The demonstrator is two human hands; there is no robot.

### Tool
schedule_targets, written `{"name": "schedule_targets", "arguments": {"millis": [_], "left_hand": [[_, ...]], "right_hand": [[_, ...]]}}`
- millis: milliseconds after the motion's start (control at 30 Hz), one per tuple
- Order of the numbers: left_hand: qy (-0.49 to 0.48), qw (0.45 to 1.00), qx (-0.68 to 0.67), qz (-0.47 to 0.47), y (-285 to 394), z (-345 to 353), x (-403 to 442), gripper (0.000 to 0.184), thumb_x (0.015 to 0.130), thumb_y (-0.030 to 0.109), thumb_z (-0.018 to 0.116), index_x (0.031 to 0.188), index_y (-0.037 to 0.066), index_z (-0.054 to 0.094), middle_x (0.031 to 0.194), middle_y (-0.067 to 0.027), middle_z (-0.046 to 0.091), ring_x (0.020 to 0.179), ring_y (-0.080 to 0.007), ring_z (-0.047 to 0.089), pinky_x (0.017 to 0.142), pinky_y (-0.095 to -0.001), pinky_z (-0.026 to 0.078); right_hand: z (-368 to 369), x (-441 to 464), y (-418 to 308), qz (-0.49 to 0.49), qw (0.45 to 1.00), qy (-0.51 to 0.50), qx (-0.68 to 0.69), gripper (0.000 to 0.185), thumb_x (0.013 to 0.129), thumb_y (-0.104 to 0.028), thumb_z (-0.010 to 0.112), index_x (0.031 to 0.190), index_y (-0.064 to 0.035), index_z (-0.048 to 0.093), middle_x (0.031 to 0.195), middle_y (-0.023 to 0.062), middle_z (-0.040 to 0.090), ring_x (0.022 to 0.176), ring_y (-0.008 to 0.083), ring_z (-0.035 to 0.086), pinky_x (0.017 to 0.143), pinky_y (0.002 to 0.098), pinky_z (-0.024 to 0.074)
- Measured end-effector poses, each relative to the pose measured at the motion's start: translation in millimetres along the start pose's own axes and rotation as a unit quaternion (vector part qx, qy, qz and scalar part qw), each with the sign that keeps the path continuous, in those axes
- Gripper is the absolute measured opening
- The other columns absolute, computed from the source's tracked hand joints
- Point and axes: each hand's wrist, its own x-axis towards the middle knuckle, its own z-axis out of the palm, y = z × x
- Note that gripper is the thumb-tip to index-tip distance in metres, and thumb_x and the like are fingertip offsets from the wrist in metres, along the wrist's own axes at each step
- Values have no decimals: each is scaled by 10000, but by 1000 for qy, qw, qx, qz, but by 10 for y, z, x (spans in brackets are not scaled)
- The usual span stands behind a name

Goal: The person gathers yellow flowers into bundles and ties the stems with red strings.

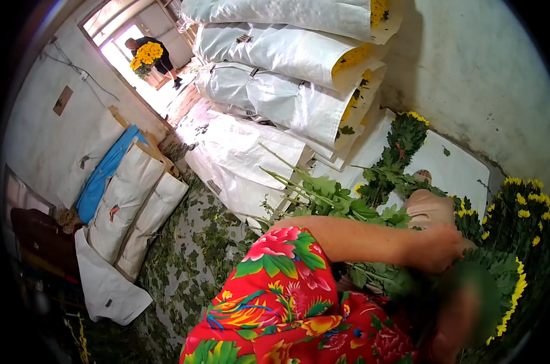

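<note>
My left hand (437,247) reaches across from a red floral sleeve, its fingers curled in beside a beige-clad leg (429,209). What those fingers hold, if anything, is hidden. Just below it, a bunch of yellow chrysanthemums (506,291) shows dark green leaves and a row of yellow heads along its right edge. Smeared and partly covered by a green blur, my right hand (459,318) is close to this bunch; its fingers cannot be made out. Cut leafy stems (329,197) lie beyond my left forearm.
White wrapped flower bundles (275,54) are stacked at the back. Another chrysanthemum bunch (402,142) lies on a white board (451,161). More yellow chrysanthemums (523,212) stand at right. White sacks (126,206) lean left; leaves litter the floor (193,249). A person (154,57) carries yellow flowers near the doorway.
</note>
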Motion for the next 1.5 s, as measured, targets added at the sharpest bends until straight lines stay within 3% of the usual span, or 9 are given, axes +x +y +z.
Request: {"name": "schedule_targets", "arguments": {"millis": [333, 433, 533, 600, 900, 1033, 1100, 1267, 1500], "left_hand": [[-105, 796, -544, -244, 101, -113, 326, 222, 819, 107, 595, 644, -24, 556, 567, -96, 597, 511, -162, 571, 492, -322, 435], [-128, 894, -389, -180, -75, 137, 372, 249, 857, 120, 582, 647, -8, 548, 584, -75, 579, 493, -160, 536, 476, -309, 425], [71, 949, -166, 257, -339, 528, 199, 258, 881, 182, 604, 697, 7, 560, 614, -59, 561, 495, -157, 534, 456, -315, 424], [-25, 771, -557, -306, -85, 269, 66, 233, 899, 186, 593, 749, 11, 559, 644, -80, 578, 479, -193, 522, 440, -322, 427], [-102, 651, -670, -342, -24, 36, 92, 227, 936, 174, 563, 817, -14, 607, 687, -126, 628, 626, -247, 689, 556, -325, 576], [-56, 732, -631, -250, 107, 123, -2, 171, 886, 126, 601, 799, -18, 627, 675, -110, 634, 583, -231, 655, 554, -308, 544], [-21, 906, -419, -54, 131, 172, -50, 103, 794, 83, 659, 782, -16, 633, 661, -104, 627, 577, -197, 604, 562, -303, 493], [-26, 947, -313, -61, 318, 59, -84, 127, 711, 62, 699, 784, -14, 628, 655, -111, 601, 603, -156, 547, 566, -323, 441], [35, 927, -359, -100, 286, 122, -130, 142, 705, 51, 718, 756, -10, 600, 645, -98, 590, 614, -147, 544, 562, -324, 440]], "right_hand": [[-10, 217, 0, -7, 999, 32, 20, 162, 968, -140, 516, 1050, -22, 591, 945, 56, 551, 829, 134, 508, 760, 271, 420], [-15, 129, 74, 7, 999, 32, 29, 159, 968, -141, 508, 1049, -27, 585, 951, 51, 547, 840, 128, 503, 771, 265, 418], [49, -140, 134, 38, 998, 13, 39, 157, 968, -141, 500, 1047, -31, 578, 958, 46, 543, 850, 121, 499, 781, 259, 415], [27, -327, 183, 61, 997, -8, 43, 155, 968, -142, 495, 1047, -34, 574, 962, 42, 540, 857, 117, 496, 788, 255, 414], [-93, -145, -413, 188, 972, -14, 143, 111, 946, -61, 490, 837, -40, 491, 769, -3, 461, 654, 80, 399, 616, 238, 352], [-94, -61, -558, 64, 997, -28, -43, 95, 924, -18, 494, 830, -7, 483, 815, 63, 527, 634, 112, 431, 592, 265, 368], [-34, 19, -618, -68, 983, -42, -166, 75, 913, -1, 492, 840, 13, 490, 867, 106, 563, 671, 147, 493, 622, 284, 406], [160, 234, -668, -155, 944, 16, -290, 68, 892, 30, 452, 917, 63, 506, 1095, 215, 545, 933, 354, 563, 802, 370, 469], [155, 199, -719, -46, 973, 23, -225, 94, 860, 32, 502, 945, 51, 533, 865, 145, 553, 741, 278, 527, 701, 334, 450]]}}
